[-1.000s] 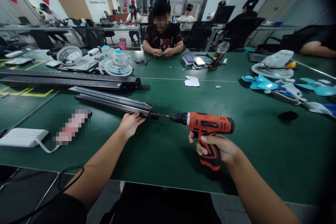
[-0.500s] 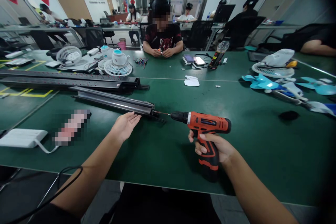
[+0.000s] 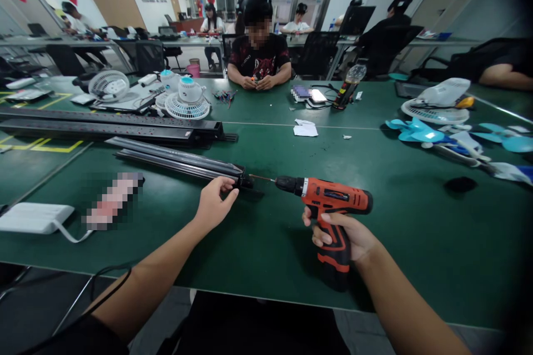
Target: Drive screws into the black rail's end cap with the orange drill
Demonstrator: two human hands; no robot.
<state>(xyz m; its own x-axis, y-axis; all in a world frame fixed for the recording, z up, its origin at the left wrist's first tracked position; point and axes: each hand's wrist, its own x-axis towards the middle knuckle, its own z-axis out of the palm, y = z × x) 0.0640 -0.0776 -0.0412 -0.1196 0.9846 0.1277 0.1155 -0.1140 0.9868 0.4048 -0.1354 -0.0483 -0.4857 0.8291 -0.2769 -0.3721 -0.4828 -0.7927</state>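
Note:
My right hand [image 3: 339, 236] is wrapped round the grip of an orange and black cordless drill [image 3: 339, 197]. The drill points left, and its long thin bit [image 3: 263, 178] reaches close to the end of a dark metal rail [image 3: 179, 163]. Whether the bit touches the rail I cannot tell. At that same end, my left hand [image 3: 214, 203] has its fingers curled over the near edge, thumb below. The rail lies slanted on the green table [image 3: 266, 249], and part of its end is hidden behind my fingers.
Longer dark rails [image 3: 104, 125] lie behind at the left. White fans [image 3: 187, 102] stand beyond them. A power bank [image 3: 35, 218] and a blurred phone [image 3: 114, 199] lie at the near left. Blue fan blades [image 3: 416, 129] are on the right. A person [image 3: 260, 50] sits opposite.
My left hand has moved right and turned from an open palm to curled fingers at the rail's end. The drill has shifted slightly right, and more of the bit shows.

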